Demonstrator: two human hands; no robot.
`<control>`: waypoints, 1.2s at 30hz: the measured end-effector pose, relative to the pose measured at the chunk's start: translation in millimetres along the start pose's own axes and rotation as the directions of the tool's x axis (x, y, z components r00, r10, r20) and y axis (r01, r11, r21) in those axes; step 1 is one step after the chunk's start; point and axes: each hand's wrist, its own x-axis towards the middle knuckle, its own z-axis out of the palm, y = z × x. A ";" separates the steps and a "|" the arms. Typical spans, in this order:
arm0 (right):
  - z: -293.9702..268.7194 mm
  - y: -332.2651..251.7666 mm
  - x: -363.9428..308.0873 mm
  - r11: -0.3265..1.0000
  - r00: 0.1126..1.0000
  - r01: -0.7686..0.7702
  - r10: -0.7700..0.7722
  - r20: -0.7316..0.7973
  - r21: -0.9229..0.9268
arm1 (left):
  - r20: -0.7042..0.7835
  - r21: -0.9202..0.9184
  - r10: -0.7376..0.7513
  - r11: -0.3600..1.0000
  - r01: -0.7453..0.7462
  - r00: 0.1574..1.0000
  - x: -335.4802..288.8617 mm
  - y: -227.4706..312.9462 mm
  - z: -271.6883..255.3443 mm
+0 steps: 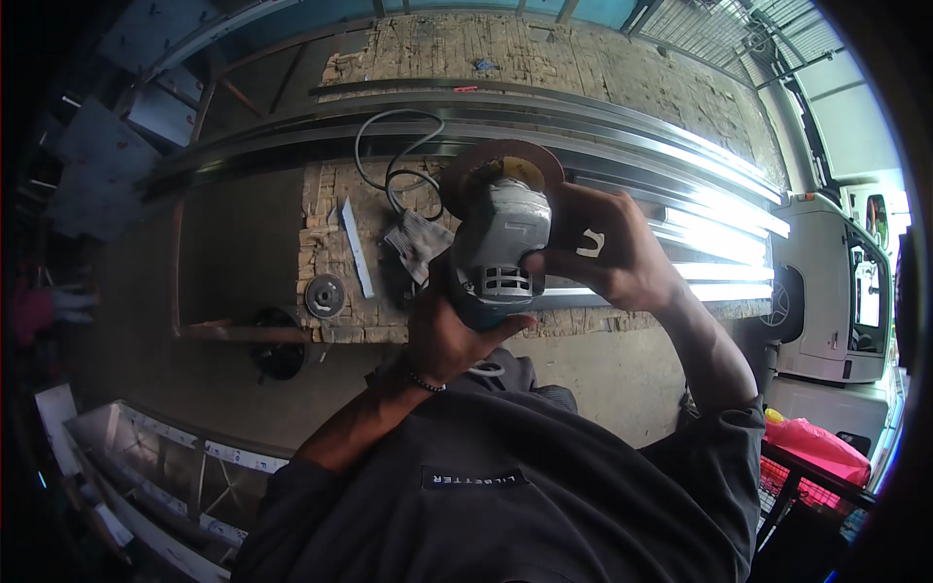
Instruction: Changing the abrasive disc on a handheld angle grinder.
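An angle grinder point(513, 223) with a silver gear head stands up in front of my chest, with a reddish-brown disc point(455, 179) at its far end. My left hand point(442, 335) is wrapped round the grinder's body from the left and below. From the right, my right hand point(622, 248) has its thumb against the gear head, and its fingers reach beside the disc's right edge, their tips partly hidden. A grey cord point(358, 151) loops on the bench beyond. Just left of the grinder lies a grey cloth work glove point(420, 241).
Long shiny metal bars point(622, 121) lie across the worn wooden bench point(418, 49). A thin pale strip point(356, 248) and a round metal disc point(325, 295) rest near its left end. A white vehicle point(826, 291) stands at right, above a pink bag point(816, 447). A metal frame point(185, 476) is at lower left.
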 end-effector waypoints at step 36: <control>134.6 61.3 -42.3 -0.009 0.898 0.228 0.388 -0.207 0.974 | 0.089 0.497 0.144 0.851 -0.169 0.986 -2.6 24.4 20.8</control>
